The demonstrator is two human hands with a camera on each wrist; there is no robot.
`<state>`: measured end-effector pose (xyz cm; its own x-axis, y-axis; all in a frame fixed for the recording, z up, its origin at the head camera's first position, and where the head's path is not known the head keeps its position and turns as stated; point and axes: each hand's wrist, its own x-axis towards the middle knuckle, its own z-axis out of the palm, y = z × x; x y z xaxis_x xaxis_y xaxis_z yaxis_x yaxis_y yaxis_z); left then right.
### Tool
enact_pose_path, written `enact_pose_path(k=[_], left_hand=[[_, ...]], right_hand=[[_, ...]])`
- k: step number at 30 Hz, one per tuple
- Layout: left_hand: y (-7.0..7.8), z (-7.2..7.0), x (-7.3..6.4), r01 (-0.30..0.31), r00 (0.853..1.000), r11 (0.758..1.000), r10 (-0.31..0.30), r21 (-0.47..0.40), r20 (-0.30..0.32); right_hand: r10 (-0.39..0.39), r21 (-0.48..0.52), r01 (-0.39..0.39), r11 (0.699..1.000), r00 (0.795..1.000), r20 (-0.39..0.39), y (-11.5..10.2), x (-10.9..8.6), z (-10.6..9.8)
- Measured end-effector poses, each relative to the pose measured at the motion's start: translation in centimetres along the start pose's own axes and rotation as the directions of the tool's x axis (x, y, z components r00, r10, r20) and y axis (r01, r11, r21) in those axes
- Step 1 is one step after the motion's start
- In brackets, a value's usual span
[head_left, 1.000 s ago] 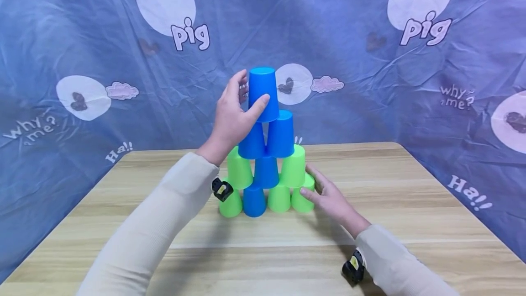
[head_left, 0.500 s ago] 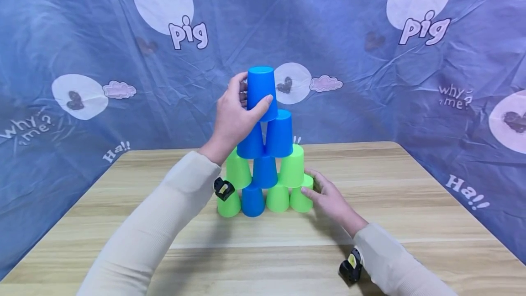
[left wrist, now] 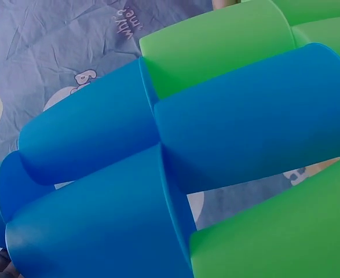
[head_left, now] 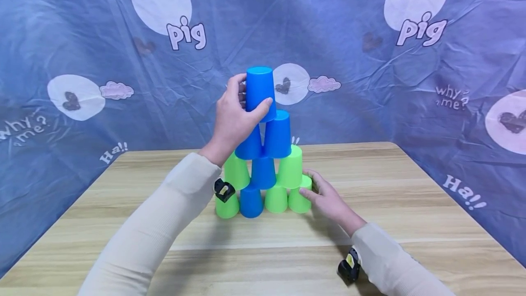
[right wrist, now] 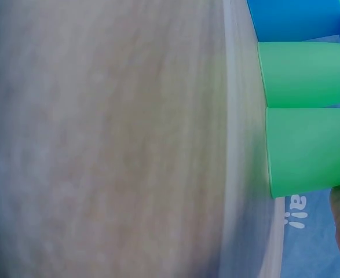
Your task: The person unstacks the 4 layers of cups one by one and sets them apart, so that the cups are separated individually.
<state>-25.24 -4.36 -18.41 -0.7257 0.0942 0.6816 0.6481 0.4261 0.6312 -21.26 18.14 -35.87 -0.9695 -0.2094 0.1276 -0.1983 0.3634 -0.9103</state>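
White words on the cloth [head_left: 337, 17] read "pig" at upper left and upper right of the frame, "why me?" at far left and right, and "Ha!!" lower on both sides. In the right wrist view part of a "Ha!!" runs sideways, its start cut off.

My left grip [head_left: 232, 115] clasps the top blue cup [head_left: 259, 88] at upper centre, thumb in front. That cup sits upside down, its rim meeting two blue cups [head_left: 277, 134] below. My right grip [head_left: 326, 198] holds the lower right green cup [head_left: 298, 202] between thumb and fingers.

The pyramid at centre is smooth, tapered, plastic-looking cups: a row of green, blue, green, then green, blue, green, green along the table [head_left: 411, 204]. The table has streaky wood grain; the cloth is creased; my sleeves [head_left: 160, 232] are pale and ribbed.

My left fingertips are mostly hidden behind the cup, and my hand covers part of the left blue cup in the second tier. A black wrist camera [head_left: 223, 190] overlaps the green cups at lower left. In the right wrist view the wood blurs.
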Motion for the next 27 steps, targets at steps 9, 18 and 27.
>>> enact_pose_path(k=[9,18,27], left_hand=[[0.0,-0.7,0.4,-0.038,0.996,0.997,0.033,-0.062,-0.083],[-0.2,-2.2,0.4,-0.015,0.991,0.997,0.005,-0.075,-0.133],[-1.5,-4.2,0.4,-0.036,0.975,0.999,0.033,-0.012,-0.219]], right_hand=[[0.033,-0.013,-0.033,0.999,0.999,-0.004,-0.2,0.0,0.2],[0.011,-0.020,-0.011,1.000,1.000,-0.001,-0.2,0.1,-0.1],[0.009,-0.028,-0.009,1.000,1.000,-0.001,0.0,0.2,0.1]])
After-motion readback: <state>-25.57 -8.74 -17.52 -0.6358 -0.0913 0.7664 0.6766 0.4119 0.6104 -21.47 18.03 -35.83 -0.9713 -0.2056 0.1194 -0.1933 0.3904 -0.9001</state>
